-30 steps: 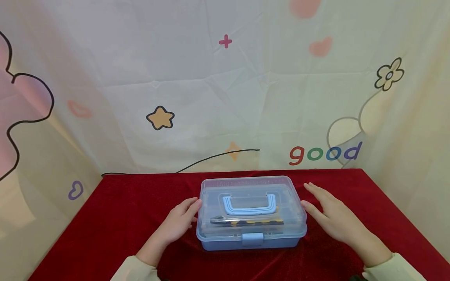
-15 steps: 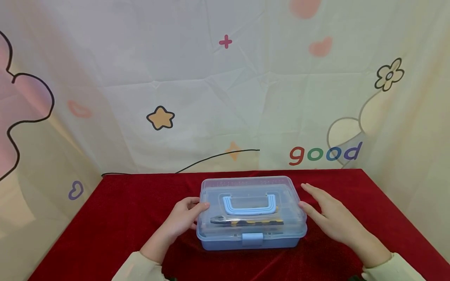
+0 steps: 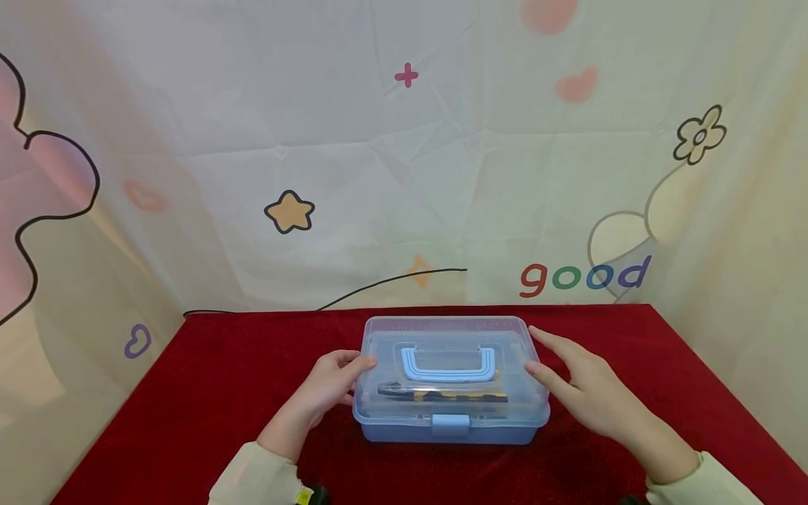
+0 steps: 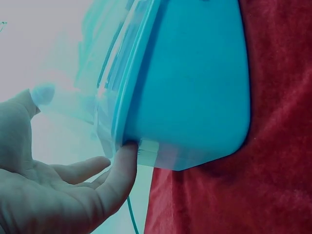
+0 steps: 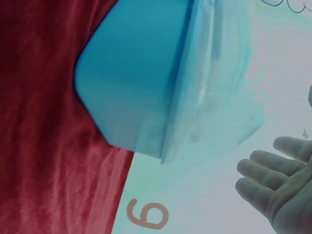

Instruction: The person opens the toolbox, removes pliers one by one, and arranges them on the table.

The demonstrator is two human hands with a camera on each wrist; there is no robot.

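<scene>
A plastic storage box (image 3: 451,429) with a light blue base, a see-through lid (image 3: 435,351) and a blue carry handle (image 3: 449,375) stands on red cloth. Its front latch (image 3: 451,425) lies flat against the lid. Through the lid a long black-and-yellow item (image 3: 442,395) shows; its kind is unclear. My left hand (image 3: 328,386) grips the box's left side, thumb on the lid and a fingertip (image 4: 126,148) under the rim. Beside the right side hovers my right hand (image 3: 590,386), fingers extended; in the right wrist view its fingers (image 5: 265,170) are apart from the box.
Red cloth (image 3: 252,365) covers the table on both sides of the box. Behind the table hangs a pale printed curtain (image 3: 353,175) with a star and the word "good". A dark device with a yellow label (image 3: 306,496) sits at the left cuff.
My left hand has moved right, onto the box, its thumb now on the lid. My right hand has drawn left, closer to the box. The box has shifted slightly away from me.
</scene>
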